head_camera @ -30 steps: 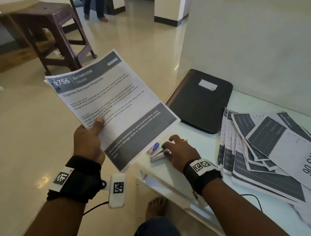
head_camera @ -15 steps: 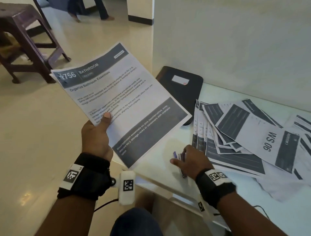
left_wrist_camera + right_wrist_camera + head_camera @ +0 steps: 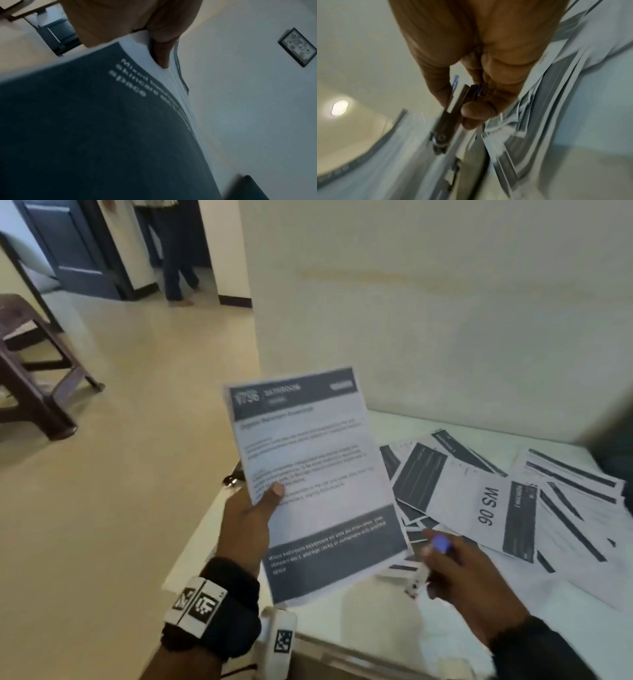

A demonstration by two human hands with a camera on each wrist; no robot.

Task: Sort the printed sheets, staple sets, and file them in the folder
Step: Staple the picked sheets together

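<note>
Nearest the body, right hand (image 3: 459, 570) clenched around stapler (image 3: 448, 115), left hand (image 3: 246, 525) pinching sheet set (image 3: 315, 481) by one edge above table (image 3: 359, 628), likely to fan out and staple crooked; loose sheets (image 3: 496, 501) spread beyond.
</note>
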